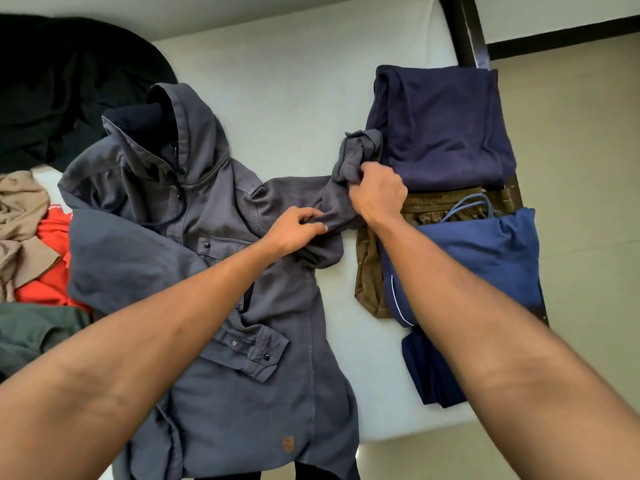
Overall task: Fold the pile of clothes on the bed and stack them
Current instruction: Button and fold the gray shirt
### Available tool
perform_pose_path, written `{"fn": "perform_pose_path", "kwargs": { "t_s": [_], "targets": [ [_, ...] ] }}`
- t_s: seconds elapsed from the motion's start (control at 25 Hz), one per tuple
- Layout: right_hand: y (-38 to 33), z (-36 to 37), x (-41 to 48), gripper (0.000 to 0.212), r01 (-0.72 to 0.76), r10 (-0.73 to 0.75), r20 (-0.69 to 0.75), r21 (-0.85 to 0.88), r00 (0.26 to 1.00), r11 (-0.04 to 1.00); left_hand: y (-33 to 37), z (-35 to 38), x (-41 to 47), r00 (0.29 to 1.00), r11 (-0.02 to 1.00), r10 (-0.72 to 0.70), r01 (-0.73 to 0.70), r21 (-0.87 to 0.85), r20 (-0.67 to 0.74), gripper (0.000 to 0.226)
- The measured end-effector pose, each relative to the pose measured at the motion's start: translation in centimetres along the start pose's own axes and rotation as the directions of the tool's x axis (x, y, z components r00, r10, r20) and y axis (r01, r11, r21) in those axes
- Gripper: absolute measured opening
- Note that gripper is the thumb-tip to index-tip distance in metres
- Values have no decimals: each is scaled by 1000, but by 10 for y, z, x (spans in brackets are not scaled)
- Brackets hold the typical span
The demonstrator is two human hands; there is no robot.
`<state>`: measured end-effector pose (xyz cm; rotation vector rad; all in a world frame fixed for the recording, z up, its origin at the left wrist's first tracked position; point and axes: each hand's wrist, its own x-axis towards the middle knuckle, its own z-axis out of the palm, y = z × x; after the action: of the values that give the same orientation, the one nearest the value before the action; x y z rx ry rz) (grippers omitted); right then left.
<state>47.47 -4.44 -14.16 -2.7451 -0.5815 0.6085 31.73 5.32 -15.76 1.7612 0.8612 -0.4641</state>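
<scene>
A grey hooded jacket [221,271] lies spread front-up on the white bed [298,109], hood toward the far side. Its right-hand sleeve [349,174] stretches toward the folded stack. My left hand [294,230] pinches the sleeve near its middle. My right hand [377,195] grips the bunched cuff end a little farther out. Folded clothes sit at the right: a navy piece [443,126] at the back, an olive one [370,278] under a blue one [498,268] in front.
Unfolded clothes lie at the left: a black heap [59,84], a beige garment [20,216], an orange one [52,271] and a dark green one [31,334]. A dark bed frame [467,29] runs along the right edge, with floor beyond it.
</scene>
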Motion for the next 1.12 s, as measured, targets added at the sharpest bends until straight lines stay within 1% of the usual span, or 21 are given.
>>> {"fn": "perform_pose_path", "kwargs": {
  "t_s": [0.04, 0.08, 0.12, 0.16, 0.2, 0.24, 0.28, 0.32, 0.4, 0.48, 0.52, 0.6, 0.68, 0.76, 0.8, 0.84, 0.88, 0.96, 1.0, 1.04, 1.12],
  "targets": [
    [1, -3, 5, 7, -44, 56, -55, 193, 997, 980, 2, -1, -1, 999, 995, -35, 36, -96, 16, 22],
    [-1, -6, 6, 15, -72, 128, -93, 451, 987, 889, 6, -2, -5, 998, 981, -63, 67, -184, 26, 23],
    [-4, -15, 6, 25, -51, 182, -123, 680, 976, 731, 15, -5, -10, 997, 965, -76, 78, -251, 19, 23],
    [-5, -24, 5, 31, 10, 205, -151, 825, 967, 565, 23, -9, -14, 997, 947, -81, 74, -314, -9, 23],
    [-9, -33, -1, 31, 68, 183, -162, 899, 970, 432, 32, -14, -20, 995, 919, -91, 68, -388, -41, 24],
    [-18, -42, -9, 25, 108, 127, -160, 932, 979, 347, 41, -22, -26, 993, 875, -104, 64, -479, -56, 28],
    [-29, -48, -20, 16, 136, 34, -154, 938, 987, 320, 47, -33, -33, 993, 810, -113, 64, -584, -47, 39],
    [-40, -50, -34, 12, 181, -77, -165, 919, 983, 350, 51, -47, -41, 994, 725, -111, 65, -685, -24, 54],
    [-66, -47, -63, 17, 379, -321, -249, 807, 914, 453, 49, -79, -60, 998, 508, -46, 66, -859, 49, 79],
    [-88, -30, -93, 12, 537, -523, -239, 643, 818, 546, 34, -109, -82, 994, 304, 71, 56, -951, 81, 82],
    [-96, -18, -108, 9, 606, -594, -218, 525, 774, 598, 25, -119, -95, 994, 272, 84, 42, -961, 67, 70],
    [-108, 6, -137, 11, 699, -685, -177, 322, 707, 638, -6, -134, -116, 999, 372, 1, -50, -927, -53, 41],
    [-115, 28, -160, 16, 750, -739, -157, 253, 655, 611, -45, -148, -141, 972, 436, -101, -148, -888, -212, 31],
    [-123, 45, -183, 22, 758, -767, -93, 265, 635, 595, -90, -156, -167, 949, 389, -131, -217, -895, -287, 32],
    [-126, 55, -194, 25, 745, -770, -29, 275, 638, 607, -111, -155, -182, 935, 378, -178, -222, -899, -306, 26],
    [-126, 64, -203, 27, 736, -772, 59, 266, 632, 623, -132, -148, -195, 908, 407, -255, -211, -888, -333, 16],
    [-128, 75, -210, 29, 726, -763, 192, 233, 618, 647, -153, -139, -206, 855, 488, -366, -159, -858, -366, 10],
    [-129, 97, -223, 29, 671, -657, 475, 172, 585, 722, -194, -117, -228, 671, 702, -554, 59, -710, -492, 19],
    [-127, 105, -226, 27, 611, -596, 539, 178, 595, 772, -211, -106, -237, 594, 774, -577, 180, -607, -560, 17],
    [-126, 108, -226, 24, 509, -545, 537, 232, 644, 829, -221, -100, -243, 544, 808, -578, 276, -521, -608, 14],
    [-123, 108, -223, 17, 231, -397, 422, 392, 815, 891, -234, -101, -246, 518, 829, -559, 342, -443, -647, 18]
  ]
}}
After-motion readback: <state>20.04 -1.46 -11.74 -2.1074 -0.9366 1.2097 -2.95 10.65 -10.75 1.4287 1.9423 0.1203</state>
